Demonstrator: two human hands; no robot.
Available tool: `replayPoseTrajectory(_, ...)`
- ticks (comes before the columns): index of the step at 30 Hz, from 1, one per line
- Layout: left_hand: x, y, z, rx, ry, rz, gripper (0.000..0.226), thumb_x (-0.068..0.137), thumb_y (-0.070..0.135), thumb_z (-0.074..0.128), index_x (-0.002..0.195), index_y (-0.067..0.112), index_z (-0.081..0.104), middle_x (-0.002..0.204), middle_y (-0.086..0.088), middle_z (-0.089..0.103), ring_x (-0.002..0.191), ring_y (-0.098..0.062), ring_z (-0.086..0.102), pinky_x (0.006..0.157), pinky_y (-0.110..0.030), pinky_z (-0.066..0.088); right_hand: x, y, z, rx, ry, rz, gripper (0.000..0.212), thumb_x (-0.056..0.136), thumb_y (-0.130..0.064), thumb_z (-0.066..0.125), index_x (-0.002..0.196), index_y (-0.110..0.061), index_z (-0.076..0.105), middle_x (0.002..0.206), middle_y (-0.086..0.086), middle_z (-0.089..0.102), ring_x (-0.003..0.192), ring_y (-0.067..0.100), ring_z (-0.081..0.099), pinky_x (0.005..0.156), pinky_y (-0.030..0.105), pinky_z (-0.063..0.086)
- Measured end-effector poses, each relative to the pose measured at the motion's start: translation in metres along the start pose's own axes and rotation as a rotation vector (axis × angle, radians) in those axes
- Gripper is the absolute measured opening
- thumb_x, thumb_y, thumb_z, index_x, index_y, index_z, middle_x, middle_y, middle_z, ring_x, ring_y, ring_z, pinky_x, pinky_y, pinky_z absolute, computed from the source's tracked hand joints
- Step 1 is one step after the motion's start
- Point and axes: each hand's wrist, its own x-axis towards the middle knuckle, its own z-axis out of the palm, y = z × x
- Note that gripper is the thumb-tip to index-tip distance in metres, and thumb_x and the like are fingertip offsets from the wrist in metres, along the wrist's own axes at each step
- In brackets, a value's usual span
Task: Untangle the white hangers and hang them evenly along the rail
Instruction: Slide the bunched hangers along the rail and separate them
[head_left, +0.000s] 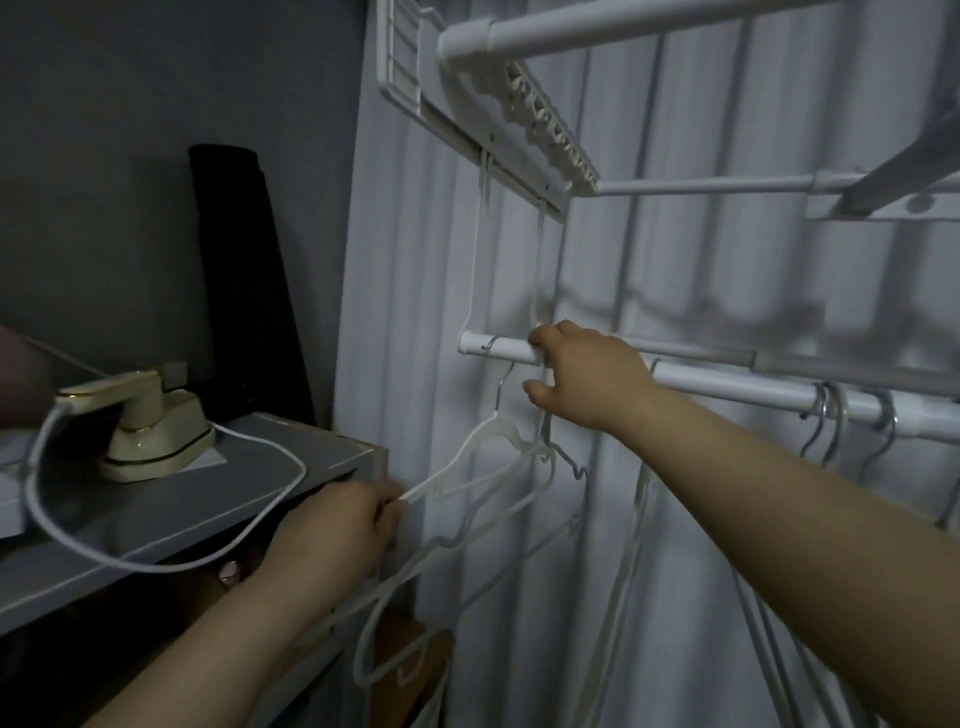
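Nearest, below the rail's left end, the left hand (332, 530) grips the shoulder tip of one white hanger (441, 467), fingers curled tightly round it. That hanger belongs to a tangle (514, 439) of at least three hangers hanging under the rail (727, 388); their bars cross, so an exact count cannot be made. One more hanger (395, 660) dangles lower, beneath the left wrist. Left of the rail stands one grey shelf (208, 499). It carries one cream iron (150, 431), and the iron's white cord (156, 564) loops over the shelf's front edge. The right hand (587, 379) is on the rail near its left end, fingers curled over the top and thumb beneath. Whether it also pinches a hook there cannot be told. One hook (488, 343) sits on the rail left of that hand and one just to its right. Three more hooks (831, 415) are bunched well along toward the right end. Behind the shelf one black roll (244, 280) leans against a dark grey wall (130, 104). A white pleated curtain (675, 260) hangs behind the rail. Above the rail is a white rack (519, 104), and two thin white strands drop from it to the rail's left end.
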Motion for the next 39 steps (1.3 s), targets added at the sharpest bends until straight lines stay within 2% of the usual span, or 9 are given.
replayPoseTrajectory(4,0.004,0.004,-0.003,-0.036,0.023,0.026,0.026,0.093,0.025,0.041,0.07,0.023,0.052,0.069,0.0,0.059,0.074,-0.023,0.06,0.065,-0.031,0.044,-0.006,0.006,-0.001,-0.011,0.037,0.023,0.04,0.085,-0.025,0.05,0.122,-0.01,0.045,0.117,0.012,0.053,0.107,0.031,0.052,0.08,0.038,0.043)
replayPoseTrajectory(8,0.012,0.013,-0.002,-0.051,0.047,0.044,0.04,0.093,0.023,0.04,0.053,0.028,0.039,0.052,0.008,0.045,0.052,-0.01,0.044,0.058,-0.027,0.034,-0.013,0.016,-0.003,-0.056,0.073,0.041,0.034,0.087,-0.019,0.048,0.119,-0.009,0.046,0.114,0.012,0.054,0.103,0.03,0.053,0.069,0.034,0.039)
replayPoseTrajectory(12,0.023,0.027,0.004,-0.07,0.029,0.082,0.039,0.094,0.024,0.04,0.054,0.028,0.041,0.047,0.01,0.045,0.046,-0.003,0.042,0.044,-0.019,0.029,-0.023,0.026,-0.01,-0.131,0.086,0.019,0.044,0.088,-0.023,0.047,0.13,-0.011,0.04,0.118,0.01,0.054,0.106,0.03,0.052,0.07,0.032,0.034)
replayPoseTrajectory(16,0.037,0.038,0.017,-0.102,-0.023,0.077,0.025,0.094,0.026,0.039,0.079,0.023,0.06,0.056,0.011,0.053,0.05,-0.008,0.052,0.049,-0.021,0.036,-0.037,0.034,-0.011,-0.209,0.065,-0.039,0.049,0.086,-0.03,0.05,0.13,-0.013,0.037,0.125,0.008,0.05,0.112,0.028,0.046,0.092,0.036,0.033)
replayPoseTrajectory(20,0.038,0.044,0.031,-0.067,-0.04,0.049,0.025,0.094,0.024,0.038,0.074,0.023,0.053,0.053,0.01,0.05,0.049,-0.007,0.05,0.046,-0.021,0.032,-0.052,0.042,-0.014,-0.193,0.083,-0.105,0.053,0.084,-0.033,0.051,0.132,-0.015,0.035,0.134,0.006,0.042,0.123,0.024,0.036,0.102,0.033,0.022)
replayPoseTrajectory(22,0.031,0.04,0.035,-0.045,-0.056,0.025,0.026,0.094,0.024,0.039,0.074,0.021,0.055,0.056,0.009,0.053,0.053,-0.01,0.052,0.049,-0.023,0.033,-0.058,0.044,-0.017,-0.169,0.092,-0.151,0.052,0.084,-0.033,0.05,0.132,-0.015,0.037,0.135,0.005,0.042,0.125,0.024,0.033,0.102,0.03,0.016)
replayPoseTrajectory(27,-0.007,0.022,0.023,0.089,0.005,-0.089,0.025,0.093,0.031,0.041,0.091,0.021,0.064,0.089,-0.003,0.069,0.086,-0.023,0.063,0.071,-0.029,0.047,-0.066,0.031,-0.02,-0.117,0.079,-0.296,0.049,0.087,-0.035,0.047,0.131,-0.016,0.043,0.132,0.005,0.047,0.124,0.024,0.035,0.103,0.029,0.015)
replayPoseTrajectory(32,-0.07,0.004,-0.013,0.222,0.169,-0.122,0.021,0.09,0.035,0.043,0.074,0.039,0.055,0.078,0.007,0.063,0.076,-0.015,0.06,0.06,-0.026,0.041,-0.07,-0.005,-0.012,-0.023,-0.04,-0.356,0.043,0.091,-0.039,0.042,0.126,-0.014,0.049,0.128,0.006,0.053,0.121,0.026,0.041,0.103,0.035,0.024)
replayPoseTrajectory(39,-0.139,-0.017,-0.081,0.461,0.291,-0.115,0.021,0.09,0.044,0.04,0.097,0.04,0.06,0.084,0.012,0.068,0.08,-0.007,0.064,0.055,-0.022,0.04,-0.073,-0.059,-0.018,0.092,-0.233,-0.3,0.06,0.09,-0.05,0.04,0.136,-0.012,0.035,0.14,0.01,0.041,0.128,0.029,0.035,0.105,0.037,0.028)
